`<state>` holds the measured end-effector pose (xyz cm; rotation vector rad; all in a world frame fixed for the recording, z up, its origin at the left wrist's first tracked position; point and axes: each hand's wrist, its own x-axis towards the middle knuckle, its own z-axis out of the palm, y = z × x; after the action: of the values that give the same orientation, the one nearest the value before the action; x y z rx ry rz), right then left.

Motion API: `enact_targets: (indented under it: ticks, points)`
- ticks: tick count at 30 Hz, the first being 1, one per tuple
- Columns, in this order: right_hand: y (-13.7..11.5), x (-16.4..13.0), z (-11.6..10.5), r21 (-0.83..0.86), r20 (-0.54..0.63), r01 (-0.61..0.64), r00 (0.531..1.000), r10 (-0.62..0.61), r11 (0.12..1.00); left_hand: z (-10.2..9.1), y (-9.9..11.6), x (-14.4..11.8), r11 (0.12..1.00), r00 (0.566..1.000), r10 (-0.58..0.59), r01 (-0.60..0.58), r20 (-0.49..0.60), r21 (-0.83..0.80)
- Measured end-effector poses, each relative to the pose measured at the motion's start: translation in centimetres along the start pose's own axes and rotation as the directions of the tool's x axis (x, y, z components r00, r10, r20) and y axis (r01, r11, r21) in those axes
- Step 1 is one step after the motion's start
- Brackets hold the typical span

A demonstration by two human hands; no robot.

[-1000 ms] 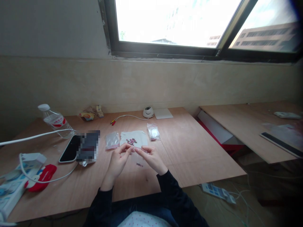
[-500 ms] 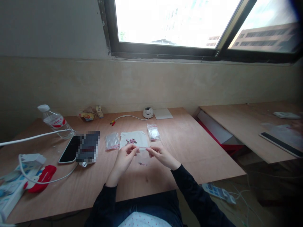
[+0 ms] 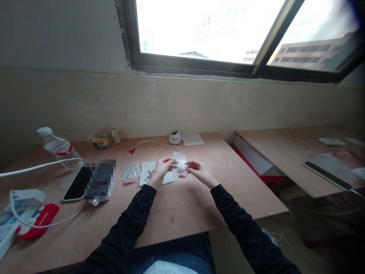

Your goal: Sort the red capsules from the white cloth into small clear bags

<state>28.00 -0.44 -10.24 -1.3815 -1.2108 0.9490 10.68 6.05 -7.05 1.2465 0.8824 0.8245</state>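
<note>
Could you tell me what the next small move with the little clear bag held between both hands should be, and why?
Probably lower the small clear bag onto the table by the other bags. The left hand and right hand pinch its top edge from either side, it hangs above the wood, and a few dark pieces already sit at its bottom.

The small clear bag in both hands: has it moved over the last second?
Yes. The small clear bag, pinched by left hand and right hand, went away from the person, past the white cloth, toward the wall.
</note>
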Motion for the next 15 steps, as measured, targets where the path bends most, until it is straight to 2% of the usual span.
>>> enact_targets:
  ticks: [7, 11, 15]
  points:
    - [1.7, 4.1, -0.4, -0.083, -0.146, -0.078, 0.987, 0.065, 0.993, 1.4, -2.9, 3.5, 0.998, 0.998, 0.042, -0.044, -0.056, -0.036]
    - [3.4, 5.4, -0.1, -0.134, -0.233, -0.119, 0.969, 0.085, 0.984, 1.9, -4.2, 4.4, 0.996, 0.996, 0.082, -0.082, -0.023, -0.028]
    - [4.8, 5.5, 0.1, -0.184, -0.302, -0.139, 0.950, 0.079, 0.973, 2.4, -5.5, 4.2, 0.994, 0.994, 0.106, -0.107, 0.024, 0.025]
